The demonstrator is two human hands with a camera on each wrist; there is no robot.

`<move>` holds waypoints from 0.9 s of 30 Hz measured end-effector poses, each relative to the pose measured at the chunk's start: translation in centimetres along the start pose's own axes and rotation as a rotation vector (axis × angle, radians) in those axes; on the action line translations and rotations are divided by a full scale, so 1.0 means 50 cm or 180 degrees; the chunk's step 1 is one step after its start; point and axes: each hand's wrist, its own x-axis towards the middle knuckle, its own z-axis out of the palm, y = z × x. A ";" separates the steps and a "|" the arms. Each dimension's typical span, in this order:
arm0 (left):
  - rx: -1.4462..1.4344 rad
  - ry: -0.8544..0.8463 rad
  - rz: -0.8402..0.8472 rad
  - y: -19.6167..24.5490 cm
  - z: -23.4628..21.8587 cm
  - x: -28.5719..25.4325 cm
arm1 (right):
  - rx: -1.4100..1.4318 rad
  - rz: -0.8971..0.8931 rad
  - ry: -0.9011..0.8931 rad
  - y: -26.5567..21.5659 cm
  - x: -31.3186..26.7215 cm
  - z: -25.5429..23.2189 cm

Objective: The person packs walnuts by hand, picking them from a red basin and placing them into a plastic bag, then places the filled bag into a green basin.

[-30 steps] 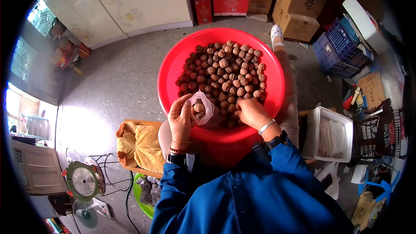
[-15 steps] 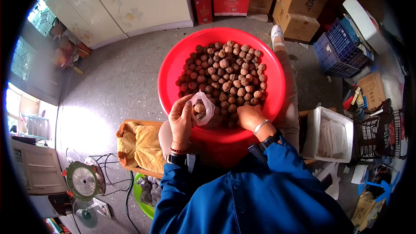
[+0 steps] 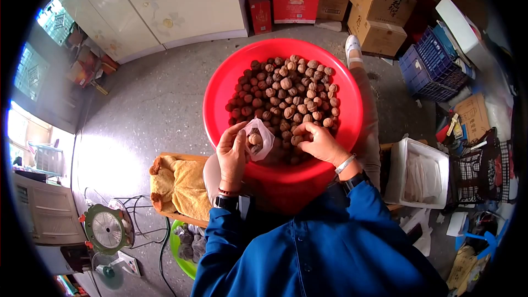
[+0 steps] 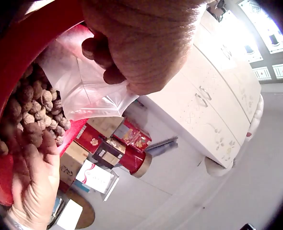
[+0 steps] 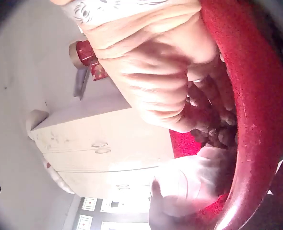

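Note:
A large red basin [image 3: 215, 96] holds a heap of brown walnuts [image 3: 286, 83]. At its near side, my left hand [image 3: 231, 157] grips the edge of a small clear plastic bag [image 3: 265, 144] that has a few walnuts inside. The left wrist view shows the bag [image 4: 86, 93] hanging with its mouth spread beside the heap. My right hand [image 3: 324, 146] pinches a walnut [image 3: 297, 140] between thumb and fingers, just right of the bag and over the near part of the heap. In the right wrist view the back of that hand hides most of its grip.
A stool with a yellow cloth [image 3: 190, 187] is left of the person's legs, and a green tub [image 3: 181, 250] sits below it. On the right stands a white foam box [image 3: 390, 179] with plastic bags. Cardboard boxes [image 3: 379, 36] and blue crates [image 3: 418, 74] line the far side.
My right hand was down among the walnuts with its fingers hidden; it has come up with a walnut in its fingertips. The left hand still holds the bag in nearly the same spot.

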 end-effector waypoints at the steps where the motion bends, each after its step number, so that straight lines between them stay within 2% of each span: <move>1: 0.0002 -0.0004 0.0002 0.000 0.000 0.000 | 0.0000 -0.0003 0.0002 -0.005 -0.002 -0.001; 4: 0.0017 -0.0031 -0.0013 -0.001 -0.003 -0.001 | 0.0310 -0.0068 -0.0068 -0.006 -0.003 -0.002; 6: 0.0028 -0.0051 -0.0029 0.000 -0.004 -0.001 | 0.0056 -0.0255 -0.0001 -0.003 0.000 -0.002; 10: 0.0003 0.0020 -0.0005 -0.004 0.001 0.002 | -0.0010 -0.0120 0.0117 -0.027 -0.007 0.000; 12: -0.0005 0.0081 0.0048 -0.002 0.002 0.003 | -0.0208 -0.0131 0.0654 -0.050 -0.013 0.011; 13: -0.0015 0.0051 0.0018 -0.001 0.000 0.002 | -0.0205 -0.0137 0.0647 -0.054 -0.013 0.018; 15: -0.0025 0.0021 -0.0018 0.000 -0.002 0.001 | -0.0042 -0.0385 0.0989 -0.070 -0.012 0.033; 16: -0.0049 0.0014 -0.0032 -0.001 -0.002 0.000 | -0.0039 -0.0383 0.0987 -0.078 -0.012 0.040; 18: -0.0070 0.0004 -0.0052 -0.001 -0.003 -0.001 | 0.0476 -0.0934 0.1196 -0.145 -0.021 0.051; 19: -0.0083 0.0014 -0.0075 0.000 -0.002 -0.001 | -0.0072 -0.1243 0.1350 -0.176 -0.023 0.046; 20: -0.0097 0.0024 -0.0099 0.001 -0.001 0.000 | -0.0073 -0.1239 0.1352 -0.191 -0.022 0.050; 22: -0.0085 0.0056 -0.0080 0.003 0.002 -0.001 | 0.0132 -0.1611 0.1662 -0.216 -0.016 0.068; 23: -0.0074 0.0093 -0.0055 0.003 0.004 -0.001 | 0.0485 -0.1747 0.1596 -0.234 -0.014 0.084; 24: -0.0078 0.0088 -0.0059 0.003 0.003 -0.001 | 0.0015 -0.1760 0.1344 -0.240 -0.013 0.082; 26: -0.0113 -0.0049 -0.0014 0.001 -0.004 -0.002 | -0.1505 -0.2233 0.1128 -0.219 0.005 0.069; 27: -0.0114 -0.0054 -0.0018 0.002 -0.004 -0.003 | -0.1415 -0.2182 0.1113 -0.195 0.016 0.065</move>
